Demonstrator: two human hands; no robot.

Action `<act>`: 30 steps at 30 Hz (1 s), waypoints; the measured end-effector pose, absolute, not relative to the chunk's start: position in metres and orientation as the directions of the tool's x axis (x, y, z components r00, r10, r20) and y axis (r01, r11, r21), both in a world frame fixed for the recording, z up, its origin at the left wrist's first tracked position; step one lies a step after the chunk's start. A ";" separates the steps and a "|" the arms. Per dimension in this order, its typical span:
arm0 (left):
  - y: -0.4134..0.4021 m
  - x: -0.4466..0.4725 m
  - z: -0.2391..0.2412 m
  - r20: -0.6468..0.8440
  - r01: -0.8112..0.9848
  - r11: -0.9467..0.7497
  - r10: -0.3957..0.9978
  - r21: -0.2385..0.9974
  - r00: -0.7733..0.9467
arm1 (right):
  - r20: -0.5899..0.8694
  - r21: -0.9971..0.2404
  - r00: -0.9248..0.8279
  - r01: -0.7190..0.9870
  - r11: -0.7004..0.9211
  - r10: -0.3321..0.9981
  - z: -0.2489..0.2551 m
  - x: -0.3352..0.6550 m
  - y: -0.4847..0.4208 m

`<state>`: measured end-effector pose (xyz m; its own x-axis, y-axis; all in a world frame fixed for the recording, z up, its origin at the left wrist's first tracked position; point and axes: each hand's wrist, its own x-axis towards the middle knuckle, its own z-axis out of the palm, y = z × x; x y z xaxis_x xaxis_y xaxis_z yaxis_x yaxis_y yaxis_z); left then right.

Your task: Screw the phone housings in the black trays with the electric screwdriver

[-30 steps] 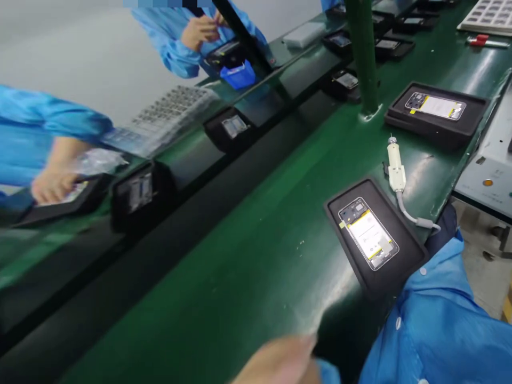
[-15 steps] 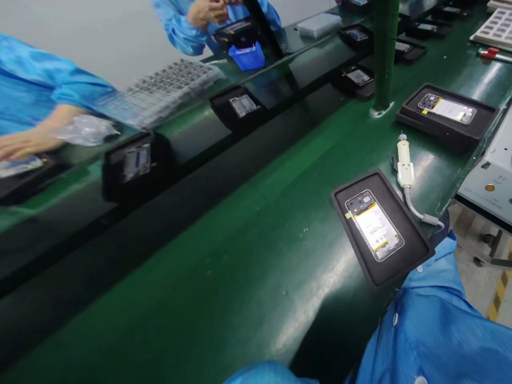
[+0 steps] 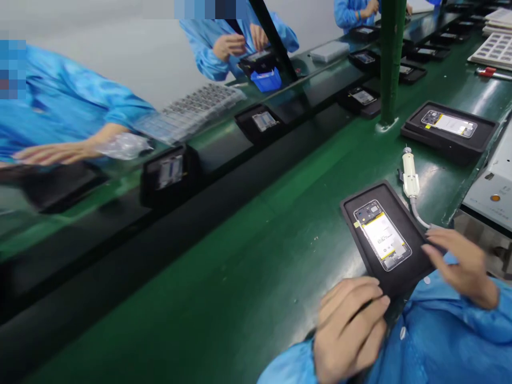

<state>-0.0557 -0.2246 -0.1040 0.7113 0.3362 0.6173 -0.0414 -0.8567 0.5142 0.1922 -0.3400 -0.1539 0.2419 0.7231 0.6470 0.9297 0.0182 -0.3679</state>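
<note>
An opened smartphone (image 3: 383, 236), its white battery and boards showing, lies in a black tray (image 3: 362, 256) at the bench's near edge. By the tray's near left corner is my left hand (image 3: 350, 328), fingers bent and slightly apart; whether the tips touch the rim I cannot tell. My right hand (image 3: 464, 261) reaches in at the tray's right side, thumb and fingers spread with nothing between them. Just beyond the tray lies a cream pen-shaped tool (image 3: 410, 173), its grey cable running toward my right hand.
A second black tray with a phone (image 3: 450, 122) stands farther right, before a green post (image 3: 389, 69). A grey machine (image 3: 490, 186) borders the bench at right. Across a dark sunken lane (image 3: 224, 197), co-workers' hands (image 3: 60, 152) work among trays and a blue bin (image 3: 266, 80).
Both my hands have come into view from below and now flank the near tray. The view has swung slightly left and up. Tray, phone and tool stay in place.
</note>
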 end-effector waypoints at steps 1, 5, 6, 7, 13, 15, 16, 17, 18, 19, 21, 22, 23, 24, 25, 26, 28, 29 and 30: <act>-0.225 -0.045 -0.116 0.611 -0.046 -0.861 0.321 0.507 0.723 | 0.592 -0.376 0.197 0.925 0.051 0.782 -0.151 0.169 -0.324; -0.236 -0.032 -0.161 0.538 -0.039 -0.879 0.255 0.475 0.804 | 0.258 -0.279 0.156 0.957 -0.081 0.954 -0.152 0.126 -0.288; -0.239 -0.034 -0.168 0.520 -0.027 -0.882 0.253 0.471 0.816 | 0.203 -0.250 0.159 0.963 -0.106 0.966 -0.153 0.125 -0.285; -0.241 -0.036 -0.173 0.508 -0.015 -0.881 0.259 0.472 0.821 | 0.172 -0.226 0.155 0.967 -0.114 0.973 -0.154 0.125 -0.283; -0.244 -0.043 -0.177 0.489 -0.018 -0.852 0.283 0.523 0.825 | 0.171 -0.085 0.137 0.989 -0.124 0.976 -0.159 0.119 -0.278; -0.243 -0.042 -0.178 0.491 -0.020 -0.851 0.284 0.525 0.824 | 0.186 -0.036 0.121 0.993 -0.116 0.975 -0.160 0.120 -0.277; -0.244 -0.042 -0.179 0.495 -0.018 -0.854 0.284 0.521 0.821 | 0.200 -0.024 0.109 0.994 -0.106 0.974 -0.160 0.125 -0.276; -0.244 -0.042 -0.180 0.499 -0.016 -0.858 0.284 0.514 0.819 | 0.222 -0.020 0.102 0.995 -0.100 0.970 -0.159 0.131 -0.276; -0.245 -0.041 -0.181 0.503 -0.014 -0.862 0.284 0.507 0.816 | 0.255 -0.021 0.107 0.994 -0.105 0.961 -0.158 0.140 -0.276; -0.245 -0.041 -0.183 0.513 -0.013 -0.865 0.285 0.501 0.810 | 0.297 -0.026 0.123 0.992 -0.120 0.947 -0.155 0.149 -0.277; -0.247 -0.040 -0.185 0.532 -0.012 -0.868 0.293 0.497 0.795 | 0.385 -0.042 0.135 0.991 -0.129 0.913 -0.151 0.166 -0.278; -0.248 -0.040 -0.186 0.538 -0.010 -0.867 0.301 0.499 0.787 | 0.413 -0.049 0.117 0.993 -0.106 0.903 -0.149 0.171 -0.279; -0.248 -0.039 -0.186 0.546 -0.010 -0.865 0.308 0.501 0.779 | 0.420 -0.048 0.083 0.996 -0.069 0.904 -0.150 0.173 -0.280; -0.249 -0.039 -0.187 0.553 -0.011 -0.863 0.314 0.505 0.772 | 0.403 -0.033 0.040 0.999 -0.029 0.914 -0.152 0.173 -0.280; -0.249 -0.039 -0.186 0.557 -0.013 -0.860 0.319 0.510 0.767 | 0.369 -0.007 0.000 1.000 0.003 0.929 -0.155 0.170 -0.280; -0.248 -0.039 -0.186 0.561 -0.016 -0.859 0.321 0.512 0.763 | 0.330 0.029 -0.028 0.999 0.019 0.944 -0.160 0.165 -0.280; -0.247 -0.040 -0.187 0.569 -0.023 -0.859 0.319 0.512 0.758 | 0.275 0.114 -0.039 0.993 0.008 0.961 -0.171 0.155 -0.276; -0.246 -0.041 -0.188 0.564 -0.019 -0.858 0.321 0.514 0.761 | 0.266 0.144 -0.037 0.990 -0.002 0.963 -0.176 0.152 -0.273; -0.246 -0.042 -0.191 0.553 -0.009 -0.855 0.326 0.518 0.767 | 0.273 0.157 -0.038 0.988 -0.006 0.961 -0.180 0.150 -0.272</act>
